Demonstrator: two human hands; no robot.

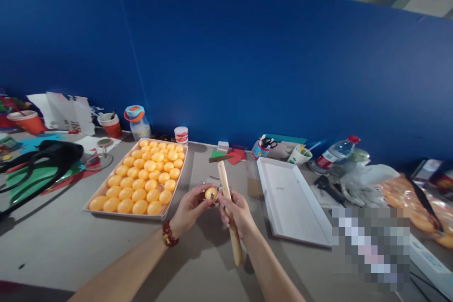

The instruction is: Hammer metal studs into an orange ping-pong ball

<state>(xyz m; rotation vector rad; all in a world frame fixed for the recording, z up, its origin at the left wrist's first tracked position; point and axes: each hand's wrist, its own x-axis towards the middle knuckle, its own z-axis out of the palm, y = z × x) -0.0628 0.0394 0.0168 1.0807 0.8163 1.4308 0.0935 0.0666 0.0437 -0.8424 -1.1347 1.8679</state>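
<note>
In the middle of the head view, my left hand (191, 210), with a dark red bead bracelet at its wrist, is closed around an orange ping-pong ball (211, 193). A dark patch shows on the ball's face. My right hand (236, 210) grips a hammer (234, 238) by its pale wooden handle, the narrow dark head pointing away from me. The right fingertips are close to the ball; whether they touch it I cannot tell. Left of my hands, a shallow tray (123, 214) holds several rows of similar orange balls.
To the right lies a white tray lid (292, 203). Behind it stand a pen cup (261, 149) and a plastic bottle (334, 153). A jug (137, 122) and small tub (181, 135) line the blue partition (226, 56). Black straps (53, 163) lie left; a power strip (430, 257) lies right.
</note>
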